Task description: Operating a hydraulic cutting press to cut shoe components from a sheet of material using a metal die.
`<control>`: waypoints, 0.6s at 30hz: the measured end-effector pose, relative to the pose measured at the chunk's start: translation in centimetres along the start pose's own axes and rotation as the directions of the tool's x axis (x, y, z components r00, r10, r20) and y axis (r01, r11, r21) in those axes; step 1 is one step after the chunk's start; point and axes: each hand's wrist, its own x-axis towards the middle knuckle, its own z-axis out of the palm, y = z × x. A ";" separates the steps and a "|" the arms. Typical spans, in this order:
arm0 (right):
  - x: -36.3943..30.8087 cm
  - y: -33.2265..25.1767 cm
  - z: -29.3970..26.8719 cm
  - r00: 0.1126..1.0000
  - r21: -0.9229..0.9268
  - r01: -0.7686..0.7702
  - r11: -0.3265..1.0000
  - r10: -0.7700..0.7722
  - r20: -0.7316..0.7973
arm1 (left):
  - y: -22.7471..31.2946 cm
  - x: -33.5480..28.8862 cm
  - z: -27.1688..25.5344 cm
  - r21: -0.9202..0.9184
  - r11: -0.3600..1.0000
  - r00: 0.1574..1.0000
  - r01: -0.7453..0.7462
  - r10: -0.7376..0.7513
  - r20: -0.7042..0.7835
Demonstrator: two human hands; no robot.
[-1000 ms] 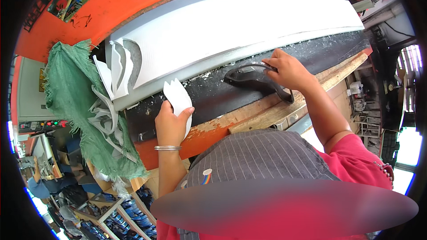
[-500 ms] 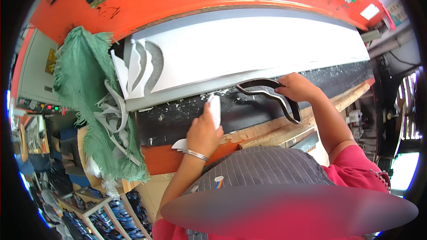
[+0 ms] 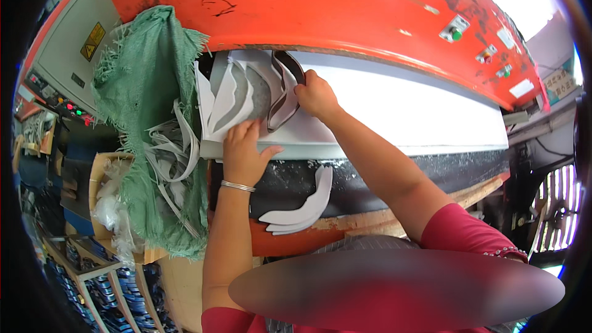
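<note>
My right hand grips the upper part of a dark curved cutting die, a band bent into a closed outline. The die rests on a white sheet, beside curved cut-outs at its left end. My left hand lies at the sheet's near left edge, its thumb spread away from the fingers. Its fingertips touch the thin white scrap strips left around the cut-outs. Several curved white cut pieces lie stacked on the black ledge below, apart from both hands.
An orange machine body with push buttons spans the far side. On the left hangs a green woven sack with white offcuts on it. A cardboard box and a rack of blue items stand lower left.
My right hand has carried the cutting die left from the black ledge onto the white sheet. My left hand has let go of the white cut piece and moved up to the sheet's edge.
</note>
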 end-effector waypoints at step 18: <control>2.8 1.4 2.8 0.994 0.197 0.105 0.975 -0.111 0.019 | -1.6 1.7 1.2 0.029 0.998 0.997 0.053 -0.055 0.062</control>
